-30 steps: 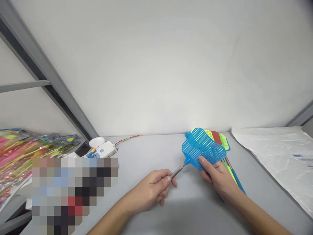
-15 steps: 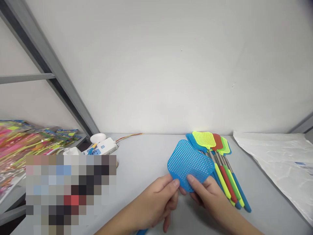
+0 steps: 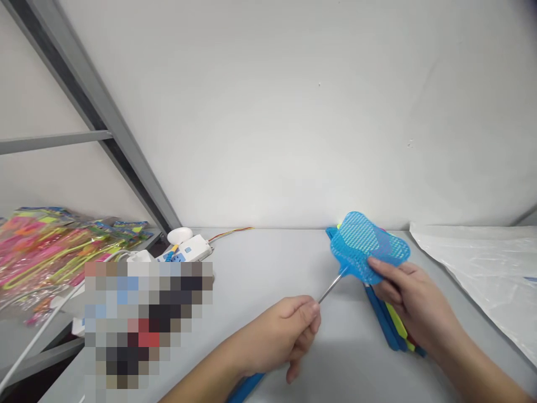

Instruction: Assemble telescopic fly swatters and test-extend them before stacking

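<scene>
I hold a blue fly swatter (image 3: 364,246) with a mesh head and a thin metal telescopic rod (image 3: 331,286). My left hand (image 3: 285,336) is closed round the rod near its handle, whose blue end (image 3: 245,387) sticks out below my wrist. My right hand (image 3: 409,299) pinches the lower edge of the mesh head, which hovers over a row of swatters (image 3: 392,324) lying on the grey table (image 3: 260,268).
A white power strip (image 3: 187,249) with a red-yellow wire lies at the back left. Packaged coloured items (image 3: 54,246) are piled at far left beside a grey metal frame (image 3: 100,129). A clear plastic sheet (image 3: 482,268) covers the table's right side. A pixelated patch hides the near left.
The rod has been pulled out: my right hand drew the mesh head up and to the right, away from my left hand, and it now covers the heads of the lying swatters.
</scene>
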Demonstrator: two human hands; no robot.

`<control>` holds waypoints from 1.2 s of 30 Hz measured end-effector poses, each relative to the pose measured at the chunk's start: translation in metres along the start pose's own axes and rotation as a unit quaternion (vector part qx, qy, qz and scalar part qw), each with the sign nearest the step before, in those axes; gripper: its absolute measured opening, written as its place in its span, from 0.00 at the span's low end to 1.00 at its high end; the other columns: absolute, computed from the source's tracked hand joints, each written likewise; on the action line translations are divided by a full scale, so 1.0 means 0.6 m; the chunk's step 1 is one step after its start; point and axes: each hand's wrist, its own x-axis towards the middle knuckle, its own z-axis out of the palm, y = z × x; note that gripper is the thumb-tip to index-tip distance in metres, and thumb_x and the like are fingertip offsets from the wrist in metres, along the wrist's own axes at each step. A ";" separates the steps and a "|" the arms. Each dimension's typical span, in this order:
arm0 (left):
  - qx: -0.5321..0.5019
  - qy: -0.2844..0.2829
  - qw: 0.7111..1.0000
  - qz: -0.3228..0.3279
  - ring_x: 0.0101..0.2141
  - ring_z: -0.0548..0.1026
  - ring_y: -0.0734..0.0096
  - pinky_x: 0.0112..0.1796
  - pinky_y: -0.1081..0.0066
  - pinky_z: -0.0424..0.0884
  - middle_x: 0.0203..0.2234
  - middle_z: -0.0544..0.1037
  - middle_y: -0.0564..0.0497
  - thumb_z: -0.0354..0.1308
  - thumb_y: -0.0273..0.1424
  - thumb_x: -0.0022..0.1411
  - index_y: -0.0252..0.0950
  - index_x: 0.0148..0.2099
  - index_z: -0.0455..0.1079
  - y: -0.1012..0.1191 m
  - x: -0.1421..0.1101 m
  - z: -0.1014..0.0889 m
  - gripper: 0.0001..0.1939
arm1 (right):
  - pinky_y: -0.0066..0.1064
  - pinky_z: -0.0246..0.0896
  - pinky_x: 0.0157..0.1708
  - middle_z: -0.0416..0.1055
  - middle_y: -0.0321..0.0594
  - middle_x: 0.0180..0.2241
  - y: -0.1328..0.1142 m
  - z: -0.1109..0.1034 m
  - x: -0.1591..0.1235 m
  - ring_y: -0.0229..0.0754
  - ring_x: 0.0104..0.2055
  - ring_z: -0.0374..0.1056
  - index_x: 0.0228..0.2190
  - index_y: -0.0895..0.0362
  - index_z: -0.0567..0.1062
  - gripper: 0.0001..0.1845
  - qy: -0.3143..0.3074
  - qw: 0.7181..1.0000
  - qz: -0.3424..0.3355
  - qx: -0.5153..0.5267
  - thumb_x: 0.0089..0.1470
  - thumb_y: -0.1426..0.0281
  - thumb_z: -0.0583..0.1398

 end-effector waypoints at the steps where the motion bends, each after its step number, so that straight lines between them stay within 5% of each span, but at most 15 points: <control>1: 0.004 -0.004 1.000 -0.006 0.13 0.49 0.82 0.16 0.78 0.62 0.15 0.53 0.63 0.46 0.47 0.67 0.38 0.31 0.58 0.000 0.000 0.000 0.19 | 0.30 0.35 0.17 0.45 0.28 0.12 -0.007 -0.010 0.005 0.32 0.17 0.40 0.11 0.53 0.54 0.30 0.027 0.999 -0.013 0.028 0.52 0.58 0.63; 5: 0.013 -0.023 0.999 -0.022 0.14 0.49 0.82 0.17 0.77 0.61 0.15 0.53 0.63 0.47 0.48 0.67 0.38 0.31 0.59 0.001 -0.001 0.000 0.20 | 0.29 0.41 0.17 0.46 0.27 0.13 -0.029 -0.034 0.015 0.32 0.17 0.42 0.13 0.54 0.55 0.27 0.105 0.984 -0.087 0.114 0.51 0.64 0.65; 9: 0.028 -0.009 0.999 -0.019 0.15 0.49 0.81 0.18 0.77 0.61 0.15 0.52 0.63 0.47 0.47 0.67 0.38 0.31 0.59 -0.002 -0.001 0.000 0.19 | 0.28 0.42 0.16 0.49 0.28 0.14 -0.007 -0.004 0.006 0.33 0.17 0.44 0.16 0.53 0.57 0.25 0.125 0.977 -0.117 0.124 0.56 0.56 0.59; 12: 0.024 0.000 1.000 -0.007 0.14 0.49 0.80 0.17 0.76 0.61 0.14 0.52 0.63 0.47 0.46 0.67 0.38 0.31 0.59 -0.007 0.001 -0.003 0.19 | 0.27 0.41 0.16 0.53 0.28 0.13 0.031 0.046 -0.016 0.32 0.16 0.47 0.22 0.55 0.66 0.23 0.000 0.997 -0.069 0.040 0.55 0.49 0.57; 15: 0.016 -0.037 0.999 -0.015 0.14 0.48 0.81 0.18 0.75 0.61 0.15 0.53 0.63 0.46 0.46 0.68 0.38 0.32 0.59 -0.011 0.003 -0.005 0.18 | 0.25 0.41 0.17 0.54 0.25 0.13 0.057 0.086 -0.038 0.31 0.16 0.47 0.33 0.57 0.70 0.20 -0.162 0.987 -0.003 0.014 0.55 0.51 0.58; 18: 0.008 -0.054 0.998 -0.023 0.14 0.50 0.81 0.18 0.75 0.61 0.17 0.55 0.62 0.47 0.46 0.68 0.38 0.32 0.58 -0.009 0.004 -0.006 0.18 | 0.25 0.38 0.17 0.52 0.25 0.12 0.051 0.087 -0.043 0.29 0.15 0.45 0.30 0.59 0.72 0.21 -0.216 0.976 0.003 -0.013 0.58 0.52 0.56; 24: 0.006 -0.073 0.996 -0.045 0.16 0.50 0.82 0.19 0.75 0.57 0.18 0.54 0.61 0.47 0.48 0.67 0.38 0.28 0.54 0.005 -0.001 -0.015 0.22 | 0.25 0.36 0.16 0.47 0.25 0.12 -0.004 0.009 -0.007 0.30 0.16 0.41 0.29 0.59 0.75 0.18 -0.022 0.997 -0.047 0.048 0.57 0.56 0.60; 28: 0.036 -0.087 0.994 -0.053 0.17 0.52 0.81 0.21 0.75 0.59 0.18 0.55 0.61 0.48 0.51 0.65 0.37 0.29 0.56 0.013 -0.006 -0.022 0.23 | 0.25 0.41 0.16 0.47 0.26 0.12 -0.026 -0.025 0.003 0.30 0.16 0.42 0.27 0.57 0.75 0.14 0.029 0.992 -0.078 0.093 0.57 0.60 0.60; 36: 0.078 -0.073 0.993 -0.046 0.18 0.55 0.81 0.22 0.74 0.60 0.19 0.57 0.60 0.48 0.50 0.66 0.37 0.29 0.56 0.013 -0.012 -0.021 0.22 | 0.26 0.43 0.19 0.53 0.28 0.16 0.019 0.013 -0.011 0.32 0.19 0.49 0.28 0.54 0.71 0.14 0.039 0.992 -0.116 0.041 0.58 0.57 0.59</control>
